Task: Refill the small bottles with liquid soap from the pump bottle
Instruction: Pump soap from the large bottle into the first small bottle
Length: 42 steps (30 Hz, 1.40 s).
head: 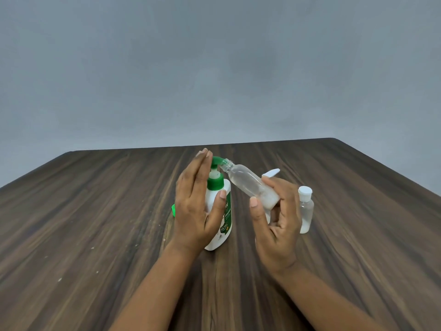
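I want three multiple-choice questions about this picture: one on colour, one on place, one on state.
1. The nozzle of the pump bottle is:
A. green
B. blue
C. red

2. The capped small bottle stands:
A. left of the pump bottle
B. right of the right hand
C. on the pump bottle

3. The held small bottle is:
A. capped
B. lying flat
C. uncapped, tilted

Answers:
1 A, nozzle and collar show green.
2 B, it stands just past that hand.
3 C, its bare mouth meets the nozzle.
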{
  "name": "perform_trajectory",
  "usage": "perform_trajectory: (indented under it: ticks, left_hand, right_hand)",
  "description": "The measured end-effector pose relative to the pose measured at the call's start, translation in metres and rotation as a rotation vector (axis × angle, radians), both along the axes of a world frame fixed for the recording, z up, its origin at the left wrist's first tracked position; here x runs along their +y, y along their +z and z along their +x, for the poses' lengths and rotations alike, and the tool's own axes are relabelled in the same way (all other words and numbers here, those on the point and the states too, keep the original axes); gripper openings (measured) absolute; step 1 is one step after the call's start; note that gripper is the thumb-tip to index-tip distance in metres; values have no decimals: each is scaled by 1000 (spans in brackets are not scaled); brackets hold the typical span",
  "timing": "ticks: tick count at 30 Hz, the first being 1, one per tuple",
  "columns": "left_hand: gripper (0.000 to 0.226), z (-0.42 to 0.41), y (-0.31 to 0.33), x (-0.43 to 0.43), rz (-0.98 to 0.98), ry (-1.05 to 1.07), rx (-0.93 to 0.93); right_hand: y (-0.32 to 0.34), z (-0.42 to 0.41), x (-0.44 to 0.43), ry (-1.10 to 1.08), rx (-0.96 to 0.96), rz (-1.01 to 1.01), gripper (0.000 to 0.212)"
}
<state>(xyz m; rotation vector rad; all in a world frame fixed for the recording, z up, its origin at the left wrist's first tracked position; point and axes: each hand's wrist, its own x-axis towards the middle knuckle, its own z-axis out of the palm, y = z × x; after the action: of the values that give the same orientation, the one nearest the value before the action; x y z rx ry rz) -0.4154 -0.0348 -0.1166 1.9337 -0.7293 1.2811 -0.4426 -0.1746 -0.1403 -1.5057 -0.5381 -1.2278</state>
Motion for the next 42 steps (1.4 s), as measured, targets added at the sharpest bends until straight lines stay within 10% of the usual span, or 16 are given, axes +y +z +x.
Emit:
perform_trajectory:
  ticks: [27, 35, 42]
  left_hand:
    - [25, -7, 22, -7, -136, 91, -13]
    - [7, -4, 89, 19, -274, -193, 625]
    - [11, 1, 87, 17, -282, -247, 649]
  right_hand:
    - [0, 1, 0, 8, 74, 62, 24]
    - [1, 3, 0, 76, 58, 92, 27]
    - [2, 2, -1, 89, 60, 103, 27]
